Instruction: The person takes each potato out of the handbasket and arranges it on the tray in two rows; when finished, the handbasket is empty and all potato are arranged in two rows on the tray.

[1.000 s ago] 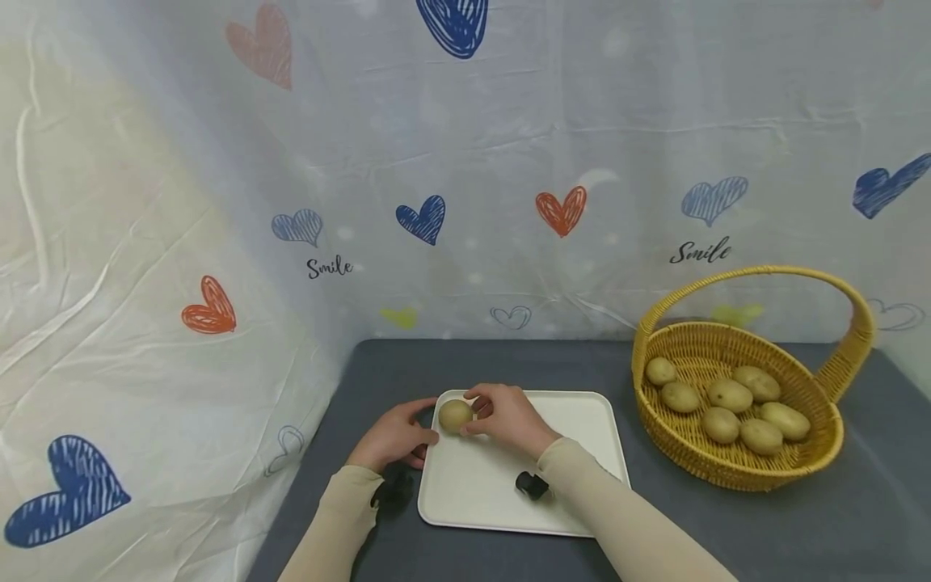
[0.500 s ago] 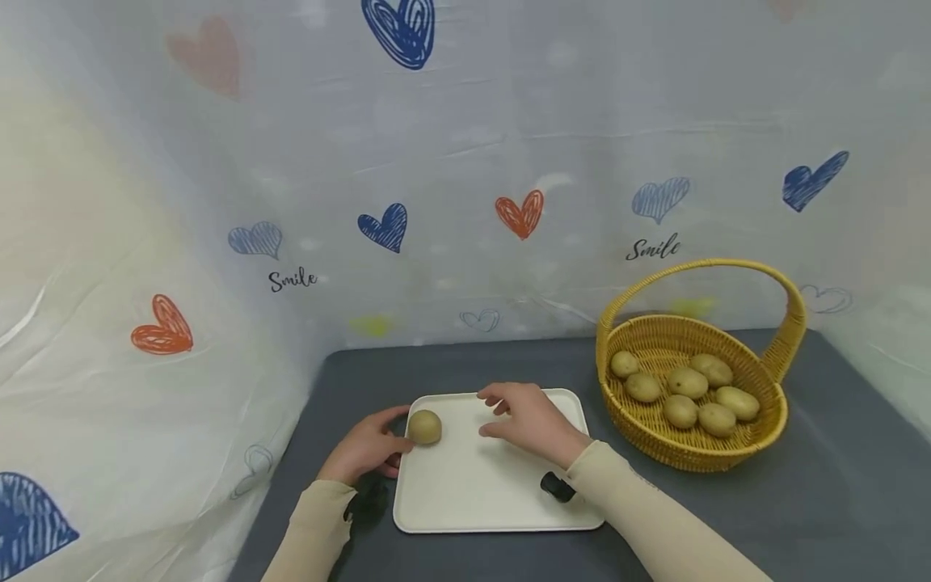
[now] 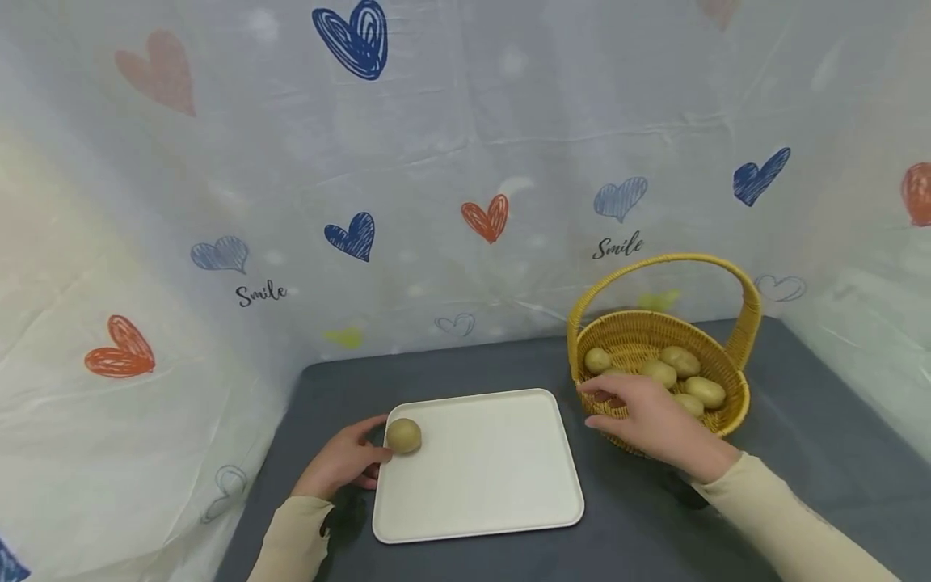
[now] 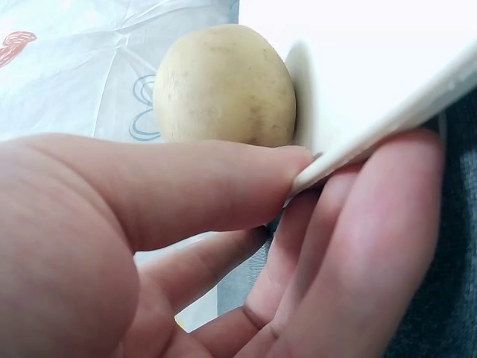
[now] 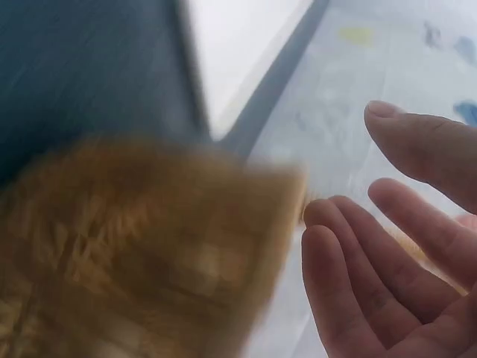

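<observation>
A round potato [image 3: 403, 436] sits in the far left corner of the white tray [image 3: 480, 477]. My left hand [image 3: 345, 458] pinches the tray's left rim beside it; in the left wrist view the thumb lies over the rim [image 4: 365, 145] and the other fingers are beneath, with the potato [image 4: 223, 86] just behind the thumb. My right hand [image 3: 658, 420] is over the near left side of the yellow wicker basket [image 3: 736, 416], fingers relaxed and holding nothing. Several potatoes [image 3: 680, 361] lie in the basket, some hidden behind this hand. The basket [image 5: 149, 239] is blurred in the right wrist view.
The basket's tall arched handle [image 3: 665, 259] rises over its middle. Both tray and basket stand on a dark grey table [image 3: 451, 368]. A pale curtain [image 3: 414, 162] printed with hearts hangs behind and to the left.
My right hand has let go of the potato on the tray and moved right to the basket. The left hand stays at the tray's rim. The head view has turned rightward.
</observation>
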`<action>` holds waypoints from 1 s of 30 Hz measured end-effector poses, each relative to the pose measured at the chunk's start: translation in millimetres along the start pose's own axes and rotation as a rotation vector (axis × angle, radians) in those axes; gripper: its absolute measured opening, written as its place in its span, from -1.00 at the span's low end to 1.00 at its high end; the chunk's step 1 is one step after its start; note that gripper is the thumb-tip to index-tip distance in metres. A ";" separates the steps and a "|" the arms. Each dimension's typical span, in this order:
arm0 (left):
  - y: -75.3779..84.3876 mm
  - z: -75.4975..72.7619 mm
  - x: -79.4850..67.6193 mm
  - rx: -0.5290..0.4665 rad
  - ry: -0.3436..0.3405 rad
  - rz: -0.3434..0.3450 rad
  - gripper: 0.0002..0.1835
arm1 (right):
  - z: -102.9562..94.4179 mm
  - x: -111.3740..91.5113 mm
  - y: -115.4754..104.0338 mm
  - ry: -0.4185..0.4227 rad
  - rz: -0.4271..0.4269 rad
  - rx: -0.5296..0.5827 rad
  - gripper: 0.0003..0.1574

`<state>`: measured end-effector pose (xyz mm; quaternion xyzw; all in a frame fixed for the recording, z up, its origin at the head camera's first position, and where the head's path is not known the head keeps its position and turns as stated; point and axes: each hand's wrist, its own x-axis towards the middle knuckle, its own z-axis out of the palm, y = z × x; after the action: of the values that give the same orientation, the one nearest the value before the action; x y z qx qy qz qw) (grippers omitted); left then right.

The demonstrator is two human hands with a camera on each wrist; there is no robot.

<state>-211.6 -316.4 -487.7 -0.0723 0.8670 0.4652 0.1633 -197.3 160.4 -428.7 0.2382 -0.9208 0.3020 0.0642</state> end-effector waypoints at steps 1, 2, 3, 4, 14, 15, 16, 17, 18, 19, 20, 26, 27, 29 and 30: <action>-0.6 -0.7 0.4 0.006 0.003 -0.002 -0.14 | -8.1 -3.3 5.1 0.013 0.001 -0.013 -0.49; -1.4 -1.6 0.6 0.010 0.006 -0.003 -0.14 | -15.7 -5.7 9.9 0.022 0.004 -0.030 -0.49; -2.4 -2.6 0.7 0.006 0.008 -0.008 -0.13 | -22.9 -6.9 14.5 0.024 0.008 -0.035 -0.49; -3.3 -3.6 0.7 0.004 0.008 -0.011 -0.14 | -29.5 -7.0 19.2 0.022 0.013 -0.045 -0.49; -3.9 -5.8 0.9 -0.016 0.010 -0.034 -0.13 | -60.8 -0.3 80.0 -0.096 0.140 -0.095 -0.37; -3.0 -5.4 1.1 -0.013 0.010 -0.038 -0.13 | -61.3 -0.6 85.8 -0.108 0.147 -0.085 -0.35; -2.5 -5.0 1.8 -0.010 0.011 -0.038 -0.13 | -61.5 -1.0 91.0 -0.117 0.151 -0.080 -0.33; -2.0 -4.6 2.6 -0.007 0.010 -0.038 -0.13 | -61.3 -1.5 95.5 -0.121 0.156 -0.074 -0.31; -1.7 -4.2 3.5 -0.005 0.008 -0.037 -0.13 | -61.2 -2.3 99.7 -0.126 0.159 -0.070 -0.30; -1.3 -3.7 4.1 -0.002 0.006 -0.035 -0.13 | -60.9 -3.1 103.6 -0.130 0.160 -0.069 -0.28; -1.3 -3.2 5.0 0.001 0.004 -0.034 -0.13 | -60.5 -3.8 106.7 -0.132 0.161 -0.068 -0.27; -1.7 0.0 5.7 0.017 0.010 -0.035 -0.14 | -59.0 -4.0 117.5 -0.141 0.135 -0.097 -0.30; -1.7 0.5 5.5 0.017 0.011 -0.036 -0.14 | -59.6 -3.3 119.1 -0.146 0.125 -0.106 -0.31; -1.8 1.5 5.8 0.017 0.010 -0.034 -0.14 | -61.5 -0.8 120.9 -0.156 0.106 -0.124 -0.34; -1.5 1.7 5.8 0.017 0.010 -0.033 -0.14 | -62.7 0.9 121.7 -0.160 0.096 -0.136 -0.36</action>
<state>-216.3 -315.7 -491.8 -0.0878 0.8705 0.4545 0.1672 -257.8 282.6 -441.8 0.2121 -0.9518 0.2215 -0.0079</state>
